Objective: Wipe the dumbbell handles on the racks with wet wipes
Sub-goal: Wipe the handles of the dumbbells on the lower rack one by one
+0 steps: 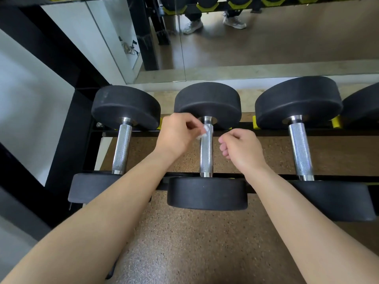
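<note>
A limp wet wipe (203,131) is being pinched by the left hand (176,136) against the far end of the racked middle dumbbell handle (206,154), judged rigid, heavy, knurled; the right hand (241,149) is being held curled, empty, beside.

We see the middle dumbbell (207,196) lying across the rack (272,132), a crumpled white wipe (203,132) against its knurled chrome handle's (206,156) far end.
</note>
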The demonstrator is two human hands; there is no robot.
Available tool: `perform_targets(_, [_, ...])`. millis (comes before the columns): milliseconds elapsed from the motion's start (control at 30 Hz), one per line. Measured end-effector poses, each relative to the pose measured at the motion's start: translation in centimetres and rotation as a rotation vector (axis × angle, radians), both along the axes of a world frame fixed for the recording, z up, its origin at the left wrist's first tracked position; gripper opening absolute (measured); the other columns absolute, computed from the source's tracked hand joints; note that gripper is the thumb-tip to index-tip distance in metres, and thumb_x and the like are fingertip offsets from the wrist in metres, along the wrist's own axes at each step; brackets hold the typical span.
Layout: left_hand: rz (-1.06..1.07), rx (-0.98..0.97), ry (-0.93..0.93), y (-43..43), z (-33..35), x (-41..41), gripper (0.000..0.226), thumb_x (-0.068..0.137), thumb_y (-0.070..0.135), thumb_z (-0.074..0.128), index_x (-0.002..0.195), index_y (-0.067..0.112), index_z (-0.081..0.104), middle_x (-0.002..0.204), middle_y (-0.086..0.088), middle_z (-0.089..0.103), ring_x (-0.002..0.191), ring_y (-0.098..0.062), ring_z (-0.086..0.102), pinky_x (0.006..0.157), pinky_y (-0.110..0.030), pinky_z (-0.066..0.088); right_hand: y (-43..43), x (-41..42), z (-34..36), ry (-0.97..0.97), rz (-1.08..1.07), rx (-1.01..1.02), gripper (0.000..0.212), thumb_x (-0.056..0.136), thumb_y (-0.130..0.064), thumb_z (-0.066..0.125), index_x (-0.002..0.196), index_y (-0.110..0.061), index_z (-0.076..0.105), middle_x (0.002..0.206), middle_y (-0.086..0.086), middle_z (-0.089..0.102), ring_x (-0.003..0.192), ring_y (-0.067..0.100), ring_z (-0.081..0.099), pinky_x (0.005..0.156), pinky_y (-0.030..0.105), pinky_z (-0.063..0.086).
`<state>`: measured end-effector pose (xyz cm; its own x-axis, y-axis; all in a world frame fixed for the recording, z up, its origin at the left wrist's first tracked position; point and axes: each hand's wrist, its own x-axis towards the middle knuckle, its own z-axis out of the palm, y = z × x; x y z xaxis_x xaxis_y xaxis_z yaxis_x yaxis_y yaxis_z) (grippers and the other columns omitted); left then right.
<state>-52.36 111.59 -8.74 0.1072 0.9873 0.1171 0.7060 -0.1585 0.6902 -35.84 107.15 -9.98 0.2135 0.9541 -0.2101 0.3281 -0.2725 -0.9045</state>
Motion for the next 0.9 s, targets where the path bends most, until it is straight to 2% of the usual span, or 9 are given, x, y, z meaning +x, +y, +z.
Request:
perform_targets(100, [0.032, -0.016, -0.023, 0.0, -0.2, 0.3, 0.013, 0.081, 0.024, 0.085, 0.075, 0.03, 0.076, 0.073, 0.02, 0.07, 0.076, 0.007, 0.064, 0.069, -0.002, 0.043, 0.3, 0.2, -0.1, -0.019, 0.011, 0.023, 0.018, 0.095, -0.02, 0.056, 0.085, -0.021, 0.071, 0.073, -0.004, 0.069, 0.073, 0.013, 0.065, 0.081, 0.044, 0.06])
perform_targets(167, [-0.062, -0.064, 0.012, -1.3, -0.1, -0.6, 0.018, 0.079, 0.022, 0.087, 0.07, 0.033, 0.075, 0.072, 0.019, 0.072, 0.075, 0.007, 0.066, 0.072, -0.005, 0.046, 0.5, 0.5, 0.1, -0.017, 0.026, 0.045, 0.017, 0.095, -0.019, 0.056, 0.087, -0.022, 0.071, 0.075, -0.005, 0.069, 0.073, 0.012, 0.065, 0.08, 0.04, 0.06])
perform_targets(300, [-0.284, -0.273, 0.05, -3.1, 0.3, -1.6, 0.01, 0.074, 0.017, 0.09, 0.073, 0.022, 0.081, 0.074, 0.012, 0.076, 0.073, -0.002, 0.07, 0.078, -0.019, 0.055, 0.7, 0.9, 0.3, -0.041, 0.198, 0.062, 0.013, 0.092, -0.017, 0.065, 0.093, -0.026, 0.075, 0.08, -0.01, 0.074, 0.071, 0.009, 0.069, 0.075, 0.032, 0.059])
perform_targets(400, [-0.118, -0.146, -0.128, -3.0, 0.3, -1.1, 0.01, 0.075, 0.017, 0.089, 0.079, 0.018, 0.08, 0.078, 0.007, 0.077, 0.077, -0.01, 0.071, 0.08, -0.027, 0.057, 0.5, 1.0, 0.4, -0.006, 0.299, 0.096, 0.013, 0.093, -0.013, 0.068, 0.101, -0.021, 0.075, 0.086, -0.005, 0.076, 0.075, 0.01, 0.073, 0.077, 0.036, 0.062])
perform_targets(467, [-0.03, -0.097, -0.229, -3.0, 0.2, -0.3, 0.013, 0.076, 0.016, 0.089, 0.081, 0.015, 0.078, 0.08, 0.004, 0.076, 0.079, -0.013, 0.072, 0.08, -0.029, 0.059, 0.3, 1.2, 0.9, 0.102, 0.325, 0.091, 0.012, 0.094, -0.013, 0.066, 0.104, -0.017, 0.072, 0.09, 0.0, 0.076, 0.08, 0.013, 0.074, 0.078, 0.037, 0.063])
perform_targets(633, [-0.09, -0.168, -0.319, -3.1, 0.3, 0.4, 0.008, 0.086, 0.012, 0.08, 0.094, 0.012, 0.08, 0.089, 0.001, 0.078, 0.086, -0.019, 0.074, 0.082, -0.036, 0.061, 0.2, 2.2, 0.8, 0.268, 0.31, 0.106, 0.014, 0.089, -0.014, 0.075, 0.103, -0.013, 0.072, 0.096, 0.004, 0.075, 0.09, 0.018, 0.074, 0.079, 0.039, 0.063])
perform_targets(700, [-0.066, -0.134, -0.278, -2.8, 0.5, 0.0, 0.007, 0.089, 0.012, 0.077, 0.094, 0.014, 0.081, 0.087, 0.006, 0.078, 0.082, -0.009, 0.073, 0.078, -0.028, 0.059, 0.6, 2.3, 0.3, 0.163, 0.244, 0.166, 0.011, 0.089, -0.012, 0.074, 0.099, -0.017, 0.074, 0.093, -0.002, 0.075, 0.088, 0.013, 0.073, 0.078, 0.035, 0.063])
perform_targets(800, [0.083, -0.048, -0.214, -2.3, 0.3, -0.6, 0.008, 0.09, 0.013, 0.076, 0.087, 0.02, 0.079, 0.077, 0.016, 0.074, 0.07, 0.004, 0.066, 0.072, -0.012, 0.05, 1.8, 1.1, -0.4, -0.113, 0.14, 0.334, 0.013, 0.087, -0.014, 0.076, 0.094, -0.025, 0.074, 0.088, -0.013, 0.071, 0.082, 0.0, 0.068, 0.077, 0.019, 0.058])
perform_targets(900, [0.144, -0.076, -0.226, -2.1, -0.3, -0.8, 0.01, 0.089, 0.015, 0.076, 0.086, 0.025, 0.078, 0.073, 0.015, 0.073, 0.071, 0.001, 0.068, 0.074, -0.017, 0.053, 2.4, -0.3, -1.0, -0.27, 0.224, 0.403, 0.01, 0.089, -0.02, 0.075, 0.097, -0.026, 0.075, 0.093, -0.015, 0.067, 0.08, -0.003, 0.063, 0.073, 0.013, 0.052])
